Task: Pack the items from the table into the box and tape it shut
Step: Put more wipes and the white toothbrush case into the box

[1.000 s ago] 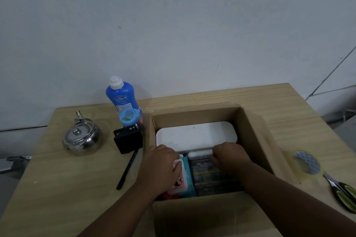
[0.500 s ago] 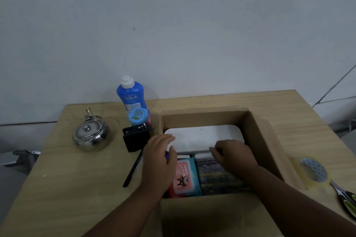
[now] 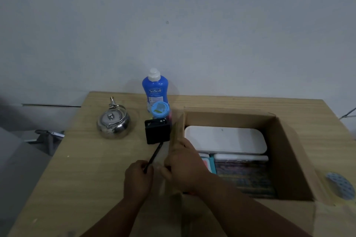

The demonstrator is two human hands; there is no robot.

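Extends left arm point(image 3: 109, 215) and right arm point(image 3: 242, 209) up from bottom edge, bare, converging lower centre. Grips low end of pen point(image 3: 155, 153) in left hand point(image 3: 137, 178), curled, knuckles up. Lays right hand point(image 3: 185, 167) just right, back up, fingers pointing up-frame, thumb toward left hand; grip unclear.

kettle point(image 3: 113, 124) left of box point(image 3: 229, 116), tape point(image 3: 340, 185) — apparently — right

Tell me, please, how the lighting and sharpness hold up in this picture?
Head view: dim, flat, bluish light; only the kettle glints. Head view: the left hand gripping the pen and the right hand holding the box flap are smeared soft. Head view: the bottle label is readable.
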